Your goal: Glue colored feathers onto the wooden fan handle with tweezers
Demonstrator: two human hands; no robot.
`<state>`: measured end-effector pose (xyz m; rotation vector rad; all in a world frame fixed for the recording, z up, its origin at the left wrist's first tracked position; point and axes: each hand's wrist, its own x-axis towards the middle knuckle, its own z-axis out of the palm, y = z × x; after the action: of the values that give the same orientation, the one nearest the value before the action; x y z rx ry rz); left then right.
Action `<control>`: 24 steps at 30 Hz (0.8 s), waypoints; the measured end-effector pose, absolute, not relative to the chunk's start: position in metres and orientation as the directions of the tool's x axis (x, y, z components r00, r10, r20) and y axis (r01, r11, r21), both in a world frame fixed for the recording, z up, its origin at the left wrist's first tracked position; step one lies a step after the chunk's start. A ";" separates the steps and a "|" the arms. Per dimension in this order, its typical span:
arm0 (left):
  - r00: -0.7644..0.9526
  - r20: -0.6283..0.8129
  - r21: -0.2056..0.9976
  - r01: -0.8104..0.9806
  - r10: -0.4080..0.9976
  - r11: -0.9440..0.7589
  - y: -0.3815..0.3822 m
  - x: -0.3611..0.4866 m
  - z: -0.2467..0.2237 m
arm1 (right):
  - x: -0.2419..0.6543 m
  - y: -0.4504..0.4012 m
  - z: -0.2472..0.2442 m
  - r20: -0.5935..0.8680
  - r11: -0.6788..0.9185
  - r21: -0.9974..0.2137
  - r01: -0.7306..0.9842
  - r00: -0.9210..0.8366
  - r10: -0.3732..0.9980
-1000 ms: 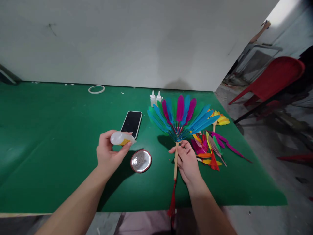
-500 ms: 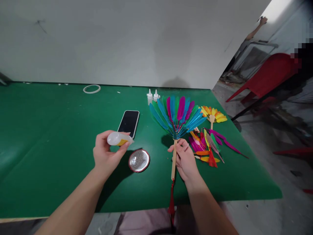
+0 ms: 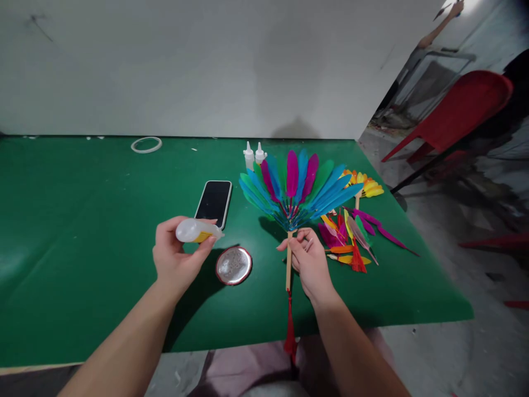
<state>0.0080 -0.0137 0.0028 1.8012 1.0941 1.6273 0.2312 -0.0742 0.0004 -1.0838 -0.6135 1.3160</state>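
Held on its side in my left hand (image 3: 177,256) is a translucent squeeze bottle (image 3: 194,230) with a yellow label, its nozzle pointing right. Below and right of the nozzle, a round metal lid (image 3: 233,266) with a red rim lies on the table. My right hand (image 3: 309,259) grips the flat wooden handle (image 3: 289,270) of a feather fan (image 3: 291,187). Blue, green and magenta feathers spread upward from it, and a red tassel (image 3: 290,331) hangs from the handle's lower end. Just beyond the bottle lies a phone (image 3: 215,199).
Loose coloured feathers (image 3: 347,242) lie right of my right hand, with a yellow-orange feather fan (image 3: 366,186) behind them. Two small white bottles (image 3: 249,157) and a white ring (image 3: 146,145) are near the wall. Beyond the green table (image 3: 82,248) stands a red chair (image 3: 467,110); another person's arm (image 3: 440,27) shows there.
The feather fan has turned a little in my right hand, its feathers now spreading wider in view. The camera view has shifted slightly. My left hand still holds the bottle.
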 end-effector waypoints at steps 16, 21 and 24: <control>-0.032 0.594 0.775 0.291 0.804 -0.561 -0.013 0.005 -0.001 | 0.235 -0.074 -0.002 -0.242 -0.130 -0.829 -0.543 0.140 0.960; -0.025 0.590 0.781 0.273 0.807 -0.562 -0.013 0.006 0.000 | 0.234 -0.074 0.000 -0.246 -0.134 -0.831 -0.540 0.139 0.959; -0.024 0.588 0.781 0.277 0.809 -0.559 -0.013 0.006 0.000 | 0.234 -0.074 0.001 -0.249 -0.140 -0.833 -0.535 0.136 0.959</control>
<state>0.0056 -0.0135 0.0000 1.8202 1.1319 1.6148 0.2344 -0.0738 0.0011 -1.0206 -0.5529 1.4123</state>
